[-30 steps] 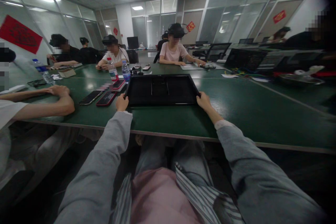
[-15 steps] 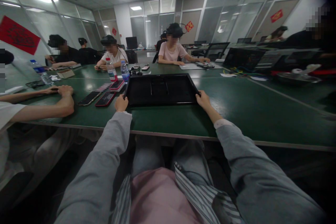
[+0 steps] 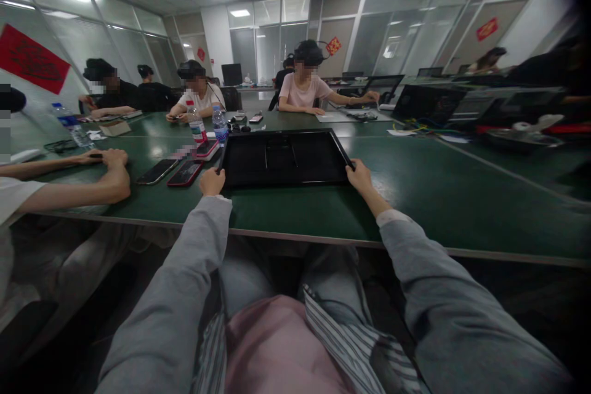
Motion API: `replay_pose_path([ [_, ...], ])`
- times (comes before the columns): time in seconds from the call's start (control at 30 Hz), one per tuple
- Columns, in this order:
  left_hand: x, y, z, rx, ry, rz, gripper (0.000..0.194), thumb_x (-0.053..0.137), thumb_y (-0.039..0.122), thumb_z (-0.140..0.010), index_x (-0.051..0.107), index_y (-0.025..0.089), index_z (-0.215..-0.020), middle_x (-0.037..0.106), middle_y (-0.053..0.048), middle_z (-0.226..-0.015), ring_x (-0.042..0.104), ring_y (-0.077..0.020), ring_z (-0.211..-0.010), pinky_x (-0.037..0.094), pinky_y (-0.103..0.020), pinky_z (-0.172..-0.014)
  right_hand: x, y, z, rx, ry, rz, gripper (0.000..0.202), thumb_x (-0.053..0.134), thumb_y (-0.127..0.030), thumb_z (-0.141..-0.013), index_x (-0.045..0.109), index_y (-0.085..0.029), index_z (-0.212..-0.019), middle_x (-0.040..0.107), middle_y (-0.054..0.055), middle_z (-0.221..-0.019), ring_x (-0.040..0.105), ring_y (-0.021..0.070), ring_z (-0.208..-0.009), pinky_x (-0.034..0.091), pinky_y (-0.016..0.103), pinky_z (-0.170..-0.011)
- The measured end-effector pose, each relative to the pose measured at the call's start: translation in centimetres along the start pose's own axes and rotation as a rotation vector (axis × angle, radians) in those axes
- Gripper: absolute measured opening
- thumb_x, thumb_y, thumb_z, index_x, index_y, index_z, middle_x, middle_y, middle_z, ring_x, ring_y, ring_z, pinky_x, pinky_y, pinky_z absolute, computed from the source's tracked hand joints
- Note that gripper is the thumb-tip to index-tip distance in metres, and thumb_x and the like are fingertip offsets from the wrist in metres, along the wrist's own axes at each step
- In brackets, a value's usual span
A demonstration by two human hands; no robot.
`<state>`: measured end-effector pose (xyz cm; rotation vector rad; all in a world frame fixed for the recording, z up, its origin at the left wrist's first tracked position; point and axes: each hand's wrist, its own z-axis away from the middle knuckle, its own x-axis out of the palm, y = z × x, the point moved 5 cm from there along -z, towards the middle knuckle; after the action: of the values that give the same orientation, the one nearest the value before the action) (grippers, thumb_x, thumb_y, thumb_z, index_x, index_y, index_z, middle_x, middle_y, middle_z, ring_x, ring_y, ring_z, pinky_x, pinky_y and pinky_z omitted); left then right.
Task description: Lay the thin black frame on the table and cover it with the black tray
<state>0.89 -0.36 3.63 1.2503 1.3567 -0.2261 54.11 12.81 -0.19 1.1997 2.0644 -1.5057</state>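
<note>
A wide, black rectangular shell (image 3: 249,160) with a raised rim, resembling a monitor casing, is in front of me at the green table. Two thin upright lines and a darker rectangle mark its inner face. My left hand (image 3: 213,181) is closed round its near left corner, fingers partly hidden by the rim. On the opposite side, my right hand (image 3: 360,176) grips the right edge close to the near corner. Whether the shell's underside touches the table is hard to tell.
Left of the shell lie a red-edged phone (image 3: 185,173) and a dark phone (image 3: 157,171). A red-capped bottle (image 3: 198,129) and a blue-labelled bottle (image 3: 220,129) stand behind. A co-worker's forearms (image 3: 99,188) rest at left. Cables (image 3: 420,128) lie at right.
My hands and the black shell stay almost still, and my knees have spread slightly. Across the table, a co-worker's hand has lifted and reached to the right.
</note>
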Motion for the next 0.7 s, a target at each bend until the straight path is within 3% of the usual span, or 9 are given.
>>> replay_pose_path([
  [0.7,-0.48,0.12,0.35,0.022,-0.018,-0.036,0.042,0.052,0.041,-0.096,0.071,0.018,-0.127,0.070,-0.018,-0.128,0.064,-0.0338,-0.120,0.050,-0.043,-0.097,-0.20,-0.31,0.23,-0.006,0.013,-0.013,0.044,0.052,-0.029,-0.087,0.064,-0.016,-0.127,0.072,0.016,-0.114,0.065,0.0320,-0.110,0.050,0.049,-0.100],
])
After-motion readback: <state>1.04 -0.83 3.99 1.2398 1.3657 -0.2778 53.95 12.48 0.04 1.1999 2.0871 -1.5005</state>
